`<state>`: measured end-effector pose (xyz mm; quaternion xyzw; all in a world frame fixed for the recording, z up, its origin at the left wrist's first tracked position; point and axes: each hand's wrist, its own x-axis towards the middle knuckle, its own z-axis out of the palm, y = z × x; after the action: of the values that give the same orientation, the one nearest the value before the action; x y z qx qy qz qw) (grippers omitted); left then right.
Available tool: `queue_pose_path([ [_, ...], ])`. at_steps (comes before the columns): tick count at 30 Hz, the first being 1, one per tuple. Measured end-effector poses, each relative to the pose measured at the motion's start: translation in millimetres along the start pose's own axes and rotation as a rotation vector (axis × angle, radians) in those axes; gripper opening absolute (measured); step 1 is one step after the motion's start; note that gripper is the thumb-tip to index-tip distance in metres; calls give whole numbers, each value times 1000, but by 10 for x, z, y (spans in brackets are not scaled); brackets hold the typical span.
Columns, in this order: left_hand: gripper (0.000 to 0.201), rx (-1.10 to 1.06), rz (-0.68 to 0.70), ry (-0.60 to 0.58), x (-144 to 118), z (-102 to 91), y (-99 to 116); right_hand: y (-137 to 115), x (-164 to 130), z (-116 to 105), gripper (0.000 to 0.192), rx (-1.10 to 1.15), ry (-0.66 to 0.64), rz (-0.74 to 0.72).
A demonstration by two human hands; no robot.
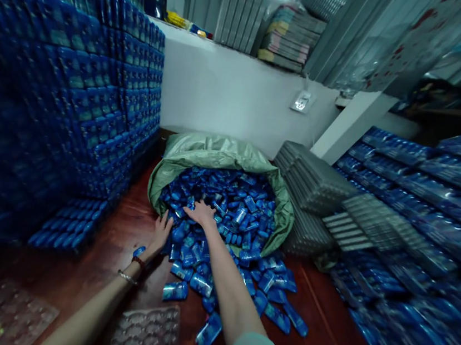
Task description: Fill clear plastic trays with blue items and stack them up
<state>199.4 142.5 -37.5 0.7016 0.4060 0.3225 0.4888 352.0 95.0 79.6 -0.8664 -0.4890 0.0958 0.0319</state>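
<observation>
A large green woven sack (220, 148) lies on its side with its mouth facing me, full of small blue plastic bottles (240, 214). Several of these bottles have spilled out onto the floor before it. My right hand (201, 214) reaches into the sack's mouth, fingers spread over the bottles. At the sack's left edge, my left hand (161, 231) rests with fingers stretched, next to the bottles; nothing shows in its grasp. In front of my arms a clear plastic tray with round hollows (146, 333) lies on the floor.
Tall stacks of blue bottles (69, 80) rise on the left, more bottle stacks (442, 193) on the right. Piled grey trays (314, 177) stand right of the sack. A white low wall (232, 89) is behind. Another clear tray (7, 313) lies lower left on the reddish floor (322, 318).
</observation>
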Motion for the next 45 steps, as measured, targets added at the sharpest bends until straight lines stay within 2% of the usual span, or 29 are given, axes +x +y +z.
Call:
queue_pose_path([
  [4,50,48,44,-82,-155,-18,83,74,-250,47,63,5,12,-75],
  [9,42,144,127,-269,-481,-181,152,79,-641,179,57,24,34,-211],
  [14,31,268,158,-371,-786,-500,117,139,-1126,443,51,-4,110,-345],
  [17,33,370,197,-391,-973,-784,76,220,-1382,588,53,-62,169,-336],
  [20,33,484,249,-335,-1180,-1077,22,299,-1563,668,60,-105,256,-250],
  [23,30,551,224,-164,-1438,-1314,-40,331,-1736,689,62,-107,306,-161],
  [26,28,533,162,-63,-1761,-1431,-74,266,-1974,708,51,3,357,-144],
  [29,29,471,117,-38,-2124,-1425,-40,88,-2202,751,35,243,305,-251],
  [31,29,488,143,-94,-2361,-1390,18,-65,-2266,779,33,362,206,-346],
  [33,31,550,220,-246,-2572,-1353,73,-217,-2238,799,31,385,118,-401],
  [35,41,621,309,-426,-2739,-1316,93,-352,-2150,819,32,335,44,-422],
  [37,55,693,363,-521,-2847,-1261,63,-468,-2049,850,37,237,-36,-459],
  [39,62,769,369,-513,-2886,-1166,6,-562,-1964,889,45,129,-90,-509],
  [41,62,825,346,-454,-2861,-1025,-41,-628,-1894,918,47,49,-107,-530],
  [45,59,848,282,-323,-2706,-677,-12,-639,-1745,872,47,26,-90,-473],
])
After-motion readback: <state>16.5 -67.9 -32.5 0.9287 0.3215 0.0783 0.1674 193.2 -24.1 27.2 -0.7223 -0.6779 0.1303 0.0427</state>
